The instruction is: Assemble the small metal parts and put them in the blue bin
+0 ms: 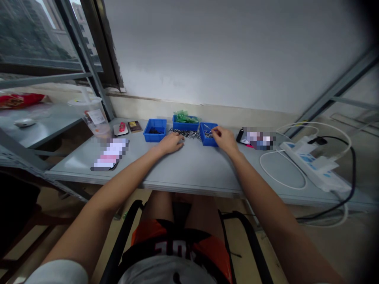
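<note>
My right hand (222, 138) is over the right blue bin (209, 142), its thumb and fingertips pinched together at a thin, light-coloured metal piece (207, 126). More shiny metal pieces lie in that bin. My left hand (172, 142) rests on the table with its fingers stretched out and slightly bent, beside a loose pile of small metal pieces (192, 134). The pieces look like screws or pins, too small to tell. The left blue bin (154, 138) contains dark small parts (154, 130). Behind the pile, the back blue bin (185, 127) contains green plastic pieces (182, 117).
On the left stand a lidded drink cup (97, 120), a phone (110, 154) and a small box (135, 126). To the right lie a blurred-out item (259, 140), a white power strip (315, 167) and looping cables (353, 169). A wall rises behind the table (195, 169).
</note>
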`<state>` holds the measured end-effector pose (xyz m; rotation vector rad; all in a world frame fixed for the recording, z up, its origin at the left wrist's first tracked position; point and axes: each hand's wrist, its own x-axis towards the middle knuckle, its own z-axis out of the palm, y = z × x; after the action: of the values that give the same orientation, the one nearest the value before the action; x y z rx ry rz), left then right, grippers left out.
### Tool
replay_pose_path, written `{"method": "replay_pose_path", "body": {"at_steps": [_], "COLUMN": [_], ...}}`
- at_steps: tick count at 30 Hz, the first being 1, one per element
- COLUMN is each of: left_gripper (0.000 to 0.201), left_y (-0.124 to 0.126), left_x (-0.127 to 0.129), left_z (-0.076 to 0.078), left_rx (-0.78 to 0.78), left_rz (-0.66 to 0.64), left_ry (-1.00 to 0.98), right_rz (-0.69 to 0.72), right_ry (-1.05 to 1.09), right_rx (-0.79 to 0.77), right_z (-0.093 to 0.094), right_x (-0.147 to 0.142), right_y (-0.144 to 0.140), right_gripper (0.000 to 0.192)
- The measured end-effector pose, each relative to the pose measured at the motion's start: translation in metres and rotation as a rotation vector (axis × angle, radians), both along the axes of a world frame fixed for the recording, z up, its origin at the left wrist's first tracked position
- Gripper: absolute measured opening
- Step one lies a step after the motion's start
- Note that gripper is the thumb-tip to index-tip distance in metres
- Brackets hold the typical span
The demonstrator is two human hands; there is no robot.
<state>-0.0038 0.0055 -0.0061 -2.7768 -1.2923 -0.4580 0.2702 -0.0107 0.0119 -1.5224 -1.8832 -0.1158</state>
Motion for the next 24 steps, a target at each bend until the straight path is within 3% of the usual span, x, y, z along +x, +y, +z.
{"method": "replay_pose_path", "body": {"at_steps": [3,15,24], "left_gripper": [0.038,0.034,0.037], "left_y": [0.001,0.009,0.004], "left_x": [0.001,0.005,0.010], "left_z": [-0.002,-0.015,-0.017], "left_rx": [-0.006,-0.054,-0.040], "left_rz": [0.053,0.038,0.095], "left_ry": [0.008,-0.064,0.010], "right_rz": [-0.070,-0.019,0.046], "right_ry": [0.020,0.270,0.223], "right_rx": [-0.028,0.131,0.093], "right_z": [-0.004,0.003,0.003], "right_x": [0.009,0.005,-0.007], "right_y": [0.005,0.003,-0.003], "right_gripper": [0.022,0.028,0.028]}}
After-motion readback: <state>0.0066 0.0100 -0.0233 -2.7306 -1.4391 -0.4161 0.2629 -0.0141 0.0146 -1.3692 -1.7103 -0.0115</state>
